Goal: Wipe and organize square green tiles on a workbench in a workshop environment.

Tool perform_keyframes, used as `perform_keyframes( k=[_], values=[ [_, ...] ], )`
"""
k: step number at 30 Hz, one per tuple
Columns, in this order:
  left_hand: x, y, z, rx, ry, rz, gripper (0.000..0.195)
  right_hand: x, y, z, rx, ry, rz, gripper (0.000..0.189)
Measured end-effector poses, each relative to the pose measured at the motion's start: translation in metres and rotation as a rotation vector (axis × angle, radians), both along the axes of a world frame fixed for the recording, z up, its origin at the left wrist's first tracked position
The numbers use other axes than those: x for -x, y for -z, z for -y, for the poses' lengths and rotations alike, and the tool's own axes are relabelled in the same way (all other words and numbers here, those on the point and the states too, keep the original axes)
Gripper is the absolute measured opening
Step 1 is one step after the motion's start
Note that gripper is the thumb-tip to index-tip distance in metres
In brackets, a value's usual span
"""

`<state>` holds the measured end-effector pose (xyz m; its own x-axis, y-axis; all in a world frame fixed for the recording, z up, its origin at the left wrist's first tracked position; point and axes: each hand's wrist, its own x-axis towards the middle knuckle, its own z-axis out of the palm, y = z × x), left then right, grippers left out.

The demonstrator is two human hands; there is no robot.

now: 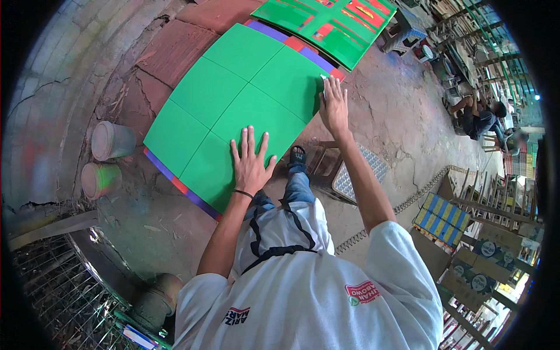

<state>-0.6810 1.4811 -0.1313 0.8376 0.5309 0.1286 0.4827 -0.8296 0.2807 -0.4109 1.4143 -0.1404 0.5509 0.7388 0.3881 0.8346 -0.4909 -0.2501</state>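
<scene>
A large green panel lies before me, crossed by thin dark lines that divide it into several rectangles. Its two end edges carry purple and red bands. My left hand rests flat on the near part of the panel, fingers spread, holding nothing. At the panel's right edge, near the far corner, my right hand has its fingers together over a small pale piece, perhaps folded paper or cloth. Most of that piece is hidden under the fingers.
Beyond lies a stack of green and red panels. Two paint-stained buckets stand left by the wall. A metal-topped stool is right of my legs. A coiled hose crosses the floor. A person sits farther right.
</scene>
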Motion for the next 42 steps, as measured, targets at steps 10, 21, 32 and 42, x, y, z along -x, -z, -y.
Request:
perform_keyframes(
  k=[10,21,32,42],
  values=[
    [-0.001,0.005,-0.003,0.005,-0.003,-0.013,0.064,0.065,0.017,0.006,0.117,-0.052,0.072,0.048],
    [0.002,0.005,0.001,-0.041,-0.01,-0.032,0.065,0.047,-0.03,0.01,-0.163,-0.121,-0.133,0.043],
    [-0.004,0.008,-0.003,-0.014,-0.007,-0.04,0.064,0.154,0.008,0.046,0.089,-0.273,-0.186,0.054],
    [-0.013,0.001,-0.009,-0.008,-0.004,-0.023,0.063,-0.013,-0.017,-0.016,-0.117,-0.002,0.102,0.045]
  ],
)
